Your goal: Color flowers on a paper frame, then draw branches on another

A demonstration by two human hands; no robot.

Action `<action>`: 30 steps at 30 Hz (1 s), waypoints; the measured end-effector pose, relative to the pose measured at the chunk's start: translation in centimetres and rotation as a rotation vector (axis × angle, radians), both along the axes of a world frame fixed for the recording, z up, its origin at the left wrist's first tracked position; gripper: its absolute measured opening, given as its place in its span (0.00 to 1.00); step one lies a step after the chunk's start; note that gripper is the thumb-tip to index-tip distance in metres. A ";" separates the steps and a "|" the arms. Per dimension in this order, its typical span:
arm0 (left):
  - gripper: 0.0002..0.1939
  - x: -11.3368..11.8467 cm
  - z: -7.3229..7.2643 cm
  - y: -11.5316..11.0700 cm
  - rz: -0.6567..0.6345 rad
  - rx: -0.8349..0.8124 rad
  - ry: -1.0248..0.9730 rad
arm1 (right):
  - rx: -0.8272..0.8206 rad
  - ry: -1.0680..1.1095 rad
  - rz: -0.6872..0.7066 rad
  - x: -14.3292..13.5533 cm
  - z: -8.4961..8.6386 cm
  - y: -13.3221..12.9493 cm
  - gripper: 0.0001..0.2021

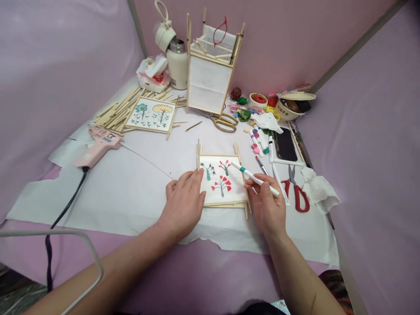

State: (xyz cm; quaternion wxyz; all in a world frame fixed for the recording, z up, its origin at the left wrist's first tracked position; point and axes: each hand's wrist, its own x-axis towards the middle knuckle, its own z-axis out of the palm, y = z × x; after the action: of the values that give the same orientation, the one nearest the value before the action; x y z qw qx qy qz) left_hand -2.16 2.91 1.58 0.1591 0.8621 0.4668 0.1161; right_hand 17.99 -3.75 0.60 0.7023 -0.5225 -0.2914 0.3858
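A white panel framed with thin wooden sticks lies on the white sheet, bearing drawings of red and purple flowers with green stems. My left hand rests at the panel's left edge, fingers extended and lying flat. Between the fingers of my right hand is a white marker with a green band, held at a slant above the panel's right edge. Its tip end points toward the upper right of the panel.
A pink glue gun, wooden sticks and a second drawn panel lie left. Behind stand a bottle and a stick-framed lantern. Gold scissors, markers, a phone and red-handled scissors lie right.
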 end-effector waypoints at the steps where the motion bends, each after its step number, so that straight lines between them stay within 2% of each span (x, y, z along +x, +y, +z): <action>1: 0.25 0.0 0.0 0.0 0.000 0.005 -0.015 | 0.005 0.006 0.003 -0.1 0.2 -0.1 0.10; 6: 0.28 -0.1 -0.6 0.2 0.022 -0.043 -0.162 | 0.037 0.011 0.027 -0.5 0.7 -0.6 0.11; 10: 0.30 -0.2 -0.9 0.5 -0.006 -0.187 -0.482 | 0.076 0.052 0.039 -0.6 0.7 -0.6 0.11; 15: 0.35 0.0 -0.6 0.5 0.013 -0.581 -1.069 | 0.139 0.144 0.006 -0.3 1.2 -0.5 0.10; 18: 0.38 0.3 -0.3 0.5 0.053 -0.852 -1.282 | 0.160 0.169 -0.006 -0.1 1.4 -0.4 0.10; 21: 0.31 0.4 -0.2 0.6 0.109 -1.045 -1.334 | 0.168 0.195 -0.010 0.0 1.4 -0.3 0.10; 24: 0.25 0.3 0.2 0.6 0.168 -1.157 -1.293 | 0.168 0.227 -0.010 0.2 1.2 -0.3 0.10; 30: 0.20 -0.1 1.4 1.4 0.309 -1.138 -1.332 | 0.229 0.239 -0.050 1.2 1.3 -0.2 0.10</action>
State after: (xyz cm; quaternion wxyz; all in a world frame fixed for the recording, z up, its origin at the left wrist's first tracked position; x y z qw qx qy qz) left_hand -2.31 4.33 2.95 0.7843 0.3335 0.3755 0.3642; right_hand 19.23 -3.92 1.86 0.7961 -0.3966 -0.2348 0.3921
